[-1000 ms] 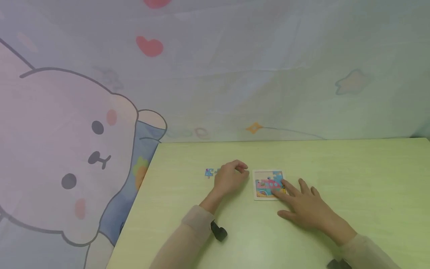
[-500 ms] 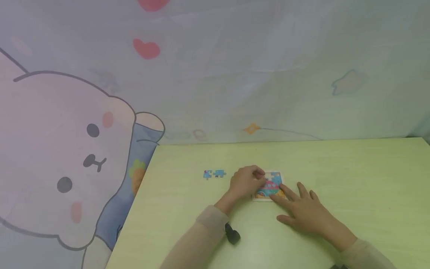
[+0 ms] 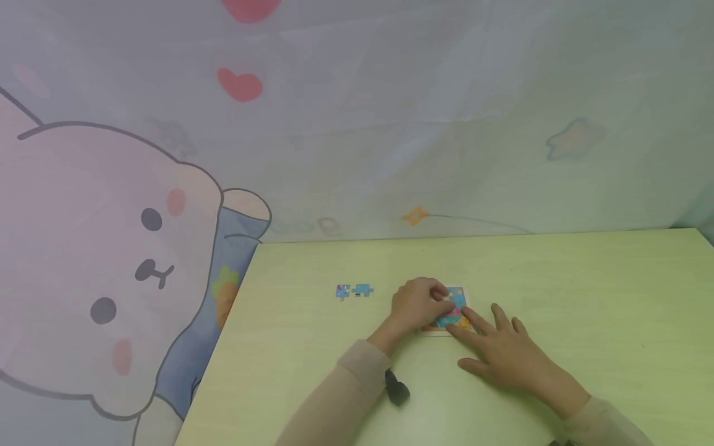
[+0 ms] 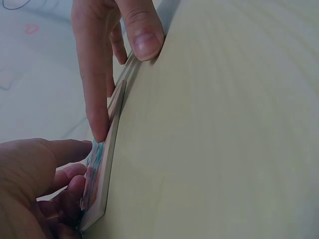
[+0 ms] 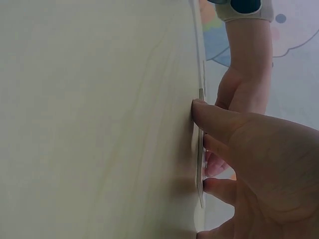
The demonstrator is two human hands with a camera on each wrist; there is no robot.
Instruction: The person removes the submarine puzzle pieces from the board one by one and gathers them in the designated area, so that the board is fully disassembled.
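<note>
the left hand (image 3: 417, 303) curls over the square puzzle tray (image 3: 437, 333), fingers low against its face; whether they pinch a piece or simply press, i cannot tell, since the hand itself covers that spot. the right hand (image 3: 504, 350) faces it with fingers spread apart, two fingertips resting on the tray's right side, clamped on nothing. the tray sits under the left fingers, just ahead of the right palm.

a slanted push from the left thumb might ride a tab up over its neighbour, and the fitted pieces (image 3: 457, 298) beside it could lift too. the right fingertips seem to steady the tray by touch alone, so a sideways shove could make it slide or turn. left of the left hand lie a purple-flecked piece (image 3: 342, 291) and a blue piece (image 3: 364, 289); a careless sweep of that hand could scatter them.

beneath both hands runs a yellow-green table (image 3: 586, 297) with faint grain; beyond them hangs a pale backdrop (image 3: 379, 142) with hearts and a star, and a big cartoon animal (image 3: 72, 235) far to their left
</note>
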